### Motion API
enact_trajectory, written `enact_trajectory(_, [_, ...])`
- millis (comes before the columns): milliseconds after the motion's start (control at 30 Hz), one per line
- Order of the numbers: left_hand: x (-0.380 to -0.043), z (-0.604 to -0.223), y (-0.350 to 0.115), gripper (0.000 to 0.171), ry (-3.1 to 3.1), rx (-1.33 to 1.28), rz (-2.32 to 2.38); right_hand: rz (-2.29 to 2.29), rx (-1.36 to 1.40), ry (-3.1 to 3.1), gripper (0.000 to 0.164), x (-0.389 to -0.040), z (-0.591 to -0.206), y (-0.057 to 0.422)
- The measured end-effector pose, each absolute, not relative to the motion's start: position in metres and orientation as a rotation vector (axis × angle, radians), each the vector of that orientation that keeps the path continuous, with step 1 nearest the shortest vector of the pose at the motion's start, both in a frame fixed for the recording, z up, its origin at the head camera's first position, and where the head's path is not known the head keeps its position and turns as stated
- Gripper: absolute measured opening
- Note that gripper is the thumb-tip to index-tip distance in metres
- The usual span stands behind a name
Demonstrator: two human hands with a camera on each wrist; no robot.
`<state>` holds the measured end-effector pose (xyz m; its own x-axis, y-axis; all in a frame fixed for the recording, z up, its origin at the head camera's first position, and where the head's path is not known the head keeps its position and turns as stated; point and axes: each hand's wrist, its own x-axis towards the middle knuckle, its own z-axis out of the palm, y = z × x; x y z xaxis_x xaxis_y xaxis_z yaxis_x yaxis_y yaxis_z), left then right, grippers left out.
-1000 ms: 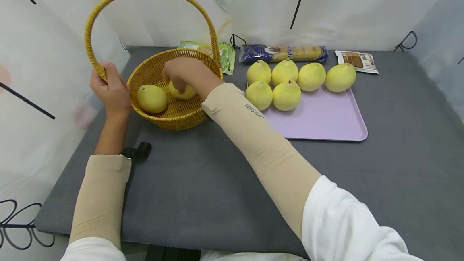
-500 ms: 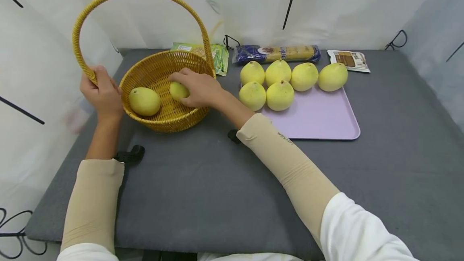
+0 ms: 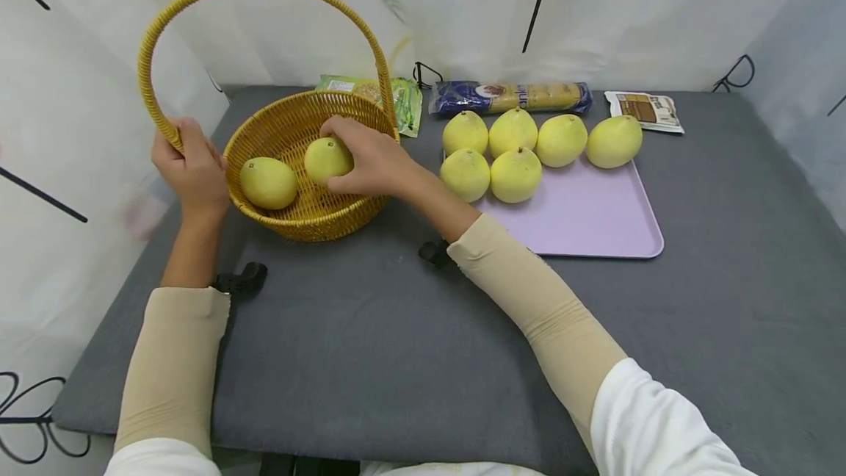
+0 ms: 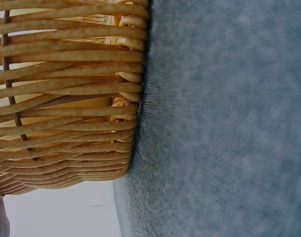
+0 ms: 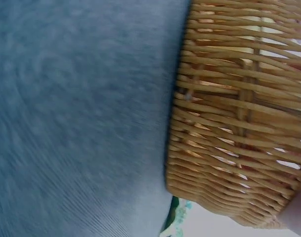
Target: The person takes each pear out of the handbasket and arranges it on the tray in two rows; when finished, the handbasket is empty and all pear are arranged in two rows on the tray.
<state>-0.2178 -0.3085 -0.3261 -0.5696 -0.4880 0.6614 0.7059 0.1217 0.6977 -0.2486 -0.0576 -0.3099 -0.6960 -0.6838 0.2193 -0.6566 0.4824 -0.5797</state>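
Note:
A yellow woven basket (image 3: 317, 230) with a tall arched handle stands on the grey table at the left in the head view. My left hand (image 3: 193, 171) grips the foot of the handle at the left rim. Inside, my right hand (image 3: 373, 160) holds a yellow-green pomelo (image 3: 325, 160) from its right side, fingers behind and thumb in front. Another pomelo (image 3: 268, 184) lies in the basket's left half. Both wrist views are filled by the woven basket wall (image 4: 66, 98) close to the tabletop, so the fingers are mostly hidden there.
Several pomelos (image 3: 516, 175) sit in two rows on a lilac tray (image 3: 595, 233) right of the basket. Along the back lie a green packet (image 3: 406, 105), a blue-and-yellow pack (image 3: 512, 97) and a small brown-and-white packet (image 3: 646, 112). A patterned curtain hangs behind.
My right hand has shifted from above the pomelo to its right side, the forearm drawing back right. The pomelo has turned a little in the hand. My left hand keeps its grip.

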Motion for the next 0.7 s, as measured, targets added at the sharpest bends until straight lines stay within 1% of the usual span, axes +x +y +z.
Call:
enact_trajectory(167, [-0.219, -0.326, -0.308, 0.034, -1.453, -0.224, -1.618, -1.250, -1.173, 2.547, 0.060, -0.240, -0.297, -0.041])
enact_trajectory(333, [-0.219, -0.327, -0.310, 0.033, -1.457, -0.224, -1.612, -1.279, -1.215, 2.574, 0.060, -0.221, -0.281, -0.015])
enact_trajectory(567, [-0.219, -0.328, -0.310, 0.033, -1.476, -0.222, -1.584, -1.271, -1.239, 2.683, 0.059, -0.197, -0.258, 0.046])
enact_trajectory(700, [-0.219, -0.327, -0.309, 0.033, -1.489, -0.244, -1.553, -1.263, -1.104, 2.785, 0.061, -0.186, -0.248, 0.085])
